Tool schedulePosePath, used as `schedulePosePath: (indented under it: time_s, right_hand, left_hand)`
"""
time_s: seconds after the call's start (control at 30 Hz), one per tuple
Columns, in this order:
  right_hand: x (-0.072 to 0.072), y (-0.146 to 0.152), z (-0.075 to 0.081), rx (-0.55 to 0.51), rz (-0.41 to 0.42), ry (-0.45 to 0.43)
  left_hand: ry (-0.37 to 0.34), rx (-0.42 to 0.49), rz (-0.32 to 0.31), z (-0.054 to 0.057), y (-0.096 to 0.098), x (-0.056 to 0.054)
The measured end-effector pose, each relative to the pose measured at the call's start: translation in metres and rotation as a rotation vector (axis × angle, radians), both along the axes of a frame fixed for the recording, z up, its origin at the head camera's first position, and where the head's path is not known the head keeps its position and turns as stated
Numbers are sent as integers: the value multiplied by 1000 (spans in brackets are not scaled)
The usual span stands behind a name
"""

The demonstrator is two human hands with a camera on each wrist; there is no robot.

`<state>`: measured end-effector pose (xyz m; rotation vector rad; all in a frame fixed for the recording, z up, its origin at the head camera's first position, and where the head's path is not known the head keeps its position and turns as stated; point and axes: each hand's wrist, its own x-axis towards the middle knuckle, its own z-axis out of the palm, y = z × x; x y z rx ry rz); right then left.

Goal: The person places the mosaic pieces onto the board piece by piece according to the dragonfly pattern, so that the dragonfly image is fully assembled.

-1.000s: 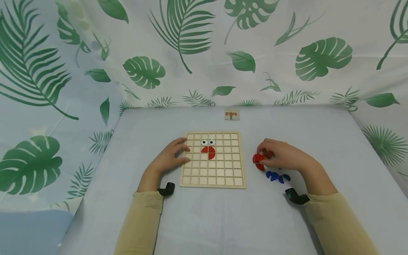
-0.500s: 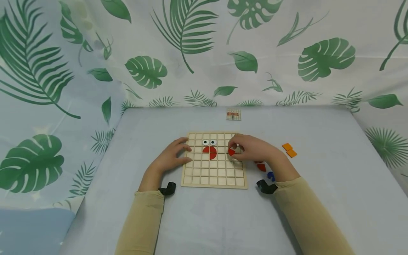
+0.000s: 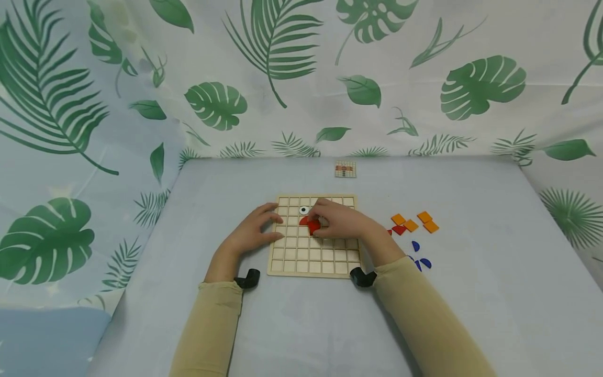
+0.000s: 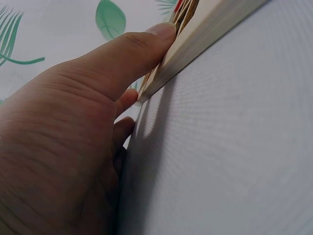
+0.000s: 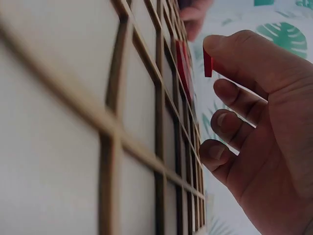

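A wooden grid board (image 3: 288,267) lies flat on the table in the head view. On it are a round eye tile (image 3: 303,210) and a red piece (image 3: 303,221) below; my right hand (image 3: 340,220) covers the neighbouring cells. That hand pinches a small red tile (image 3: 313,227) over the board's upper middle. In the right wrist view the red tile (image 5: 208,62) shows edge-on at the thumb tip, apart from the grid. My left hand (image 3: 252,229) rests at the board's left edge, fingers loosely spread. The left wrist view shows its thumb touching the wooden rim (image 4: 181,61).
Right of the board lie several orange square tiles (image 3: 411,225), red pieces (image 3: 399,230) and several blue pieces (image 3: 425,263). A small patterned card (image 3: 345,169) lies behind the board. A leaf-print cloth (image 3: 292,120) hangs at the table's back edge.
My right hand has gone from the loose red pieces leftward over the board, carrying a red tile to the red pieces there. Orange tiles have come into sight. My left hand has stayed.
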<state>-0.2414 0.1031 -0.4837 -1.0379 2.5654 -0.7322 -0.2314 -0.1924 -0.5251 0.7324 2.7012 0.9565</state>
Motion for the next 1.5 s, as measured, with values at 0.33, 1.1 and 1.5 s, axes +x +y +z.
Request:
schedulePosePath:
  time_s: [0.33, 1.1, 1.5]
  right_hand:
    - [1, -21, -1, 44, 0, 5]
    - [1, -19, -9, 32, -16, -1]
    - [0, -17, -13, 26, 6, 16]
  left_hand:
    - [6, 8, -7, 0, -1, 0]
    - [-19, -3, 16, 0, 0, 0]
    - [-15, -9, 18, 0, 0, 0]
